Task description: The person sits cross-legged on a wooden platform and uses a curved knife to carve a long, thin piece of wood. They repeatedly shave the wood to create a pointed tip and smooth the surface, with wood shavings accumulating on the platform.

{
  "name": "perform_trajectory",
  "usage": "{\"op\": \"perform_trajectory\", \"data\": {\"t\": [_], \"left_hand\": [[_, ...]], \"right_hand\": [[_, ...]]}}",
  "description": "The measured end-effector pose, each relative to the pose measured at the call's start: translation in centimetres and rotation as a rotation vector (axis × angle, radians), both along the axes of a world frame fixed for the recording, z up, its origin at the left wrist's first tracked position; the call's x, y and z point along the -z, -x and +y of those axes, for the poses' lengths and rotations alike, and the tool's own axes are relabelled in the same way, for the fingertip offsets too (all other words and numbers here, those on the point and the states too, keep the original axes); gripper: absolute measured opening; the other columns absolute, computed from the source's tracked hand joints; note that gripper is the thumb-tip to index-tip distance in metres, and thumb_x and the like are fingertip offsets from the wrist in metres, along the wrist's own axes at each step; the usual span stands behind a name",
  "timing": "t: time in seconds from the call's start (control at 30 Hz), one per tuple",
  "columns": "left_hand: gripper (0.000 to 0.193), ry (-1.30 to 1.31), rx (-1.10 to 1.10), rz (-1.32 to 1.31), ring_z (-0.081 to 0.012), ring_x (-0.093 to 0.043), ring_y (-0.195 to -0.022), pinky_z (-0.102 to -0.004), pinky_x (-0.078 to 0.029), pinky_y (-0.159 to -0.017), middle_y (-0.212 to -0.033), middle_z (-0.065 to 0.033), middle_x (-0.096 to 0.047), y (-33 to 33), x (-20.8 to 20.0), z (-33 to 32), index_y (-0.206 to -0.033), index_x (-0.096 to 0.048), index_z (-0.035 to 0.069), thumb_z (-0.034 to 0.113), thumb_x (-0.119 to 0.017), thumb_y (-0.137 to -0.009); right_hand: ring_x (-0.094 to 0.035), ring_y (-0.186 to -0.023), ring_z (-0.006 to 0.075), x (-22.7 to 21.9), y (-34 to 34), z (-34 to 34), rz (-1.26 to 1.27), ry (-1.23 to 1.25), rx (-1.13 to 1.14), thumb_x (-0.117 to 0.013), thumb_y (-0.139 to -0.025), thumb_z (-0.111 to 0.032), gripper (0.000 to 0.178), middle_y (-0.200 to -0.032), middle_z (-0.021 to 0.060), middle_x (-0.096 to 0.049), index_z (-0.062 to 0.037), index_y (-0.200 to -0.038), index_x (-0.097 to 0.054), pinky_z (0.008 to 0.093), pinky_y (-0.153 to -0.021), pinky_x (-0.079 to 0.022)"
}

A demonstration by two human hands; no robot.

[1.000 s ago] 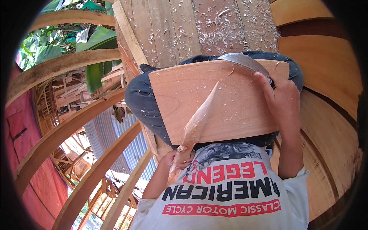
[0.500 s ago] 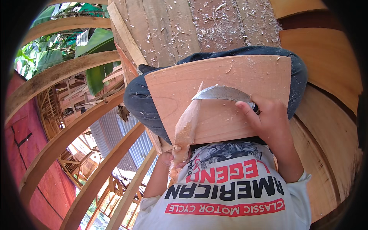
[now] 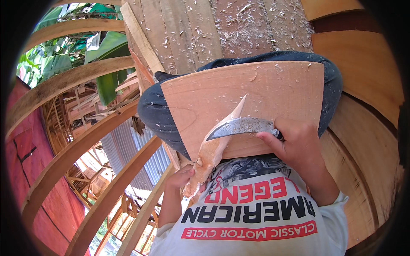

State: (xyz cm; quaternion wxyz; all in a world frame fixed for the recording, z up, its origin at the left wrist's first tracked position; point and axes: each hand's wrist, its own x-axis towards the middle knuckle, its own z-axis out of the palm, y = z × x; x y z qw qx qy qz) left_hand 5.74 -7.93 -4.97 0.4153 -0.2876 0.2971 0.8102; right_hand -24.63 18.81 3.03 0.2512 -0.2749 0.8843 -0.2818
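Note:
My right hand (image 3: 294, 143) is closed round the dark handle of a curved knife (image 3: 243, 127), its thumb lying along the handle near the blade. The grey, sickle-like blade points left and rests across a pale, carved wooden piece (image 3: 213, 147). That piece tapers to a sharp point at its far end and is thicker and rough at its near end. My left hand (image 3: 183, 176) grips it near the thick end, with some fingers hidden behind the wood. Under both lies a flat wooden board (image 3: 282, 91) across my lap, a few shavings on it.
Plank flooring (image 3: 183, 38) strewn with wood shavings (image 3: 243, 25) stretches ahead of my crossed legs. Curved wooden slats (image 3: 115, 168) stand at the left, with banana leaves (image 3: 109, 47) and corrugated sheets (image 3: 128, 149) beyond. Broad wooden panels (image 3: 358, 72) rise on the right.
The carved piece has tilted, its tip swinging right, and my left hand has moved up a little. The knife has come nearer to me and slightly left along the wood.

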Motion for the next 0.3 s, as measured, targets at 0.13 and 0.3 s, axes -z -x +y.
{"op": "perform_trajectory", "data": {"t": [0.13, 0.3], "left_hand": [[0.07, -0.131, -0.122, -0.051, -0.0233, -0.066, -0.069, -0.0333, -0.054, -0.063, -0.086, -0.0144, -0.065, 1.1, -0.8, 0.8, -0.11, -0.057, -0.008, 0.059, -0.049, -0.09], [0.06, 0.156, -0.062, -0.011, -0.0216, -0.065, -0.075, -0.0356, -0.052, -0.066, -0.091, -0.0115, -0.065, 0.0, -0.2, 2.9, -0.116, -0.054, -0.002, 0.054, -0.042, -0.096]], "right_hand": [[-0.06, -0.056, 0.0376, 1.3, 1.5, 0.4, 0.104, -0.088, 0.138, -0.066, -0.083, -0.047, 0.048, -0.06, 0.0188, -0.058, -0.0018, -0.069, -0.063, 0.042, -0.05, -0.046], [-0.059, -0.062, 0.0436, 1.5, 4.1, 2.3, 0.105, -0.11, 0.157, -0.061, -0.089, -0.035, 0.041, -0.063, 0.0242, -0.056, 0.0025, -0.072, -0.059, 0.0419, -0.053, -0.044]]}}
